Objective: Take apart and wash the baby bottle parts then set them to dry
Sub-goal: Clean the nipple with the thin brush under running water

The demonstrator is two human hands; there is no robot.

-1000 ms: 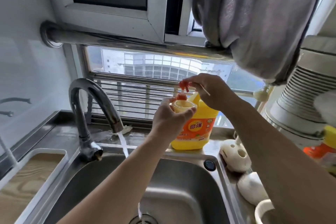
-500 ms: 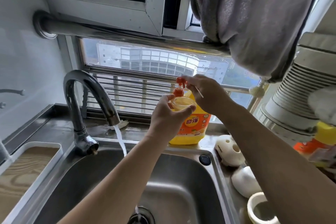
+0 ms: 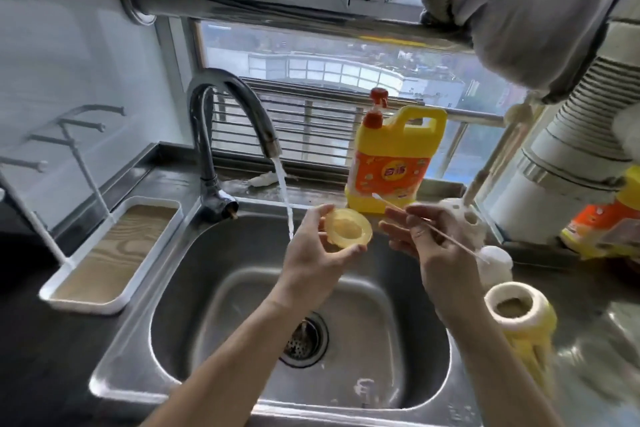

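My left hand (image 3: pixel 317 246) holds a translucent yellow silicone nipple (image 3: pixel 348 229) by its round rim, above the steel sink (image 3: pixel 207 288). Beside it, my right hand (image 3: pixel 415 236) pinches a thin cotton swab (image 3: pixel 433 227) that sticks out both ways, its other fingers spread. A yellow dish soap bottle (image 3: pixel 394 163) with a red pump stands just behind both hands. The bottle body (image 3: pixel 519 319), yellow with a cream neck, stands on the counter to the right. White bottle parts (image 3: pixel 495 260) lie behind my right wrist.
The tap (image 3: pixel 239 104) runs a stream of water into the sink left of the nipple. A white drying tray (image 3: pixel 114 246) with a rack stands at the left. A grey cloth (image 3: pixel 519 10) hangs from a rail above; a ribbed duct (image 3: pixel 581 135) is at the right.
Both hands came down from the soap pump to over the sink. My right hand has let go of the pump head and still keeps the swab. The view tilted downward.
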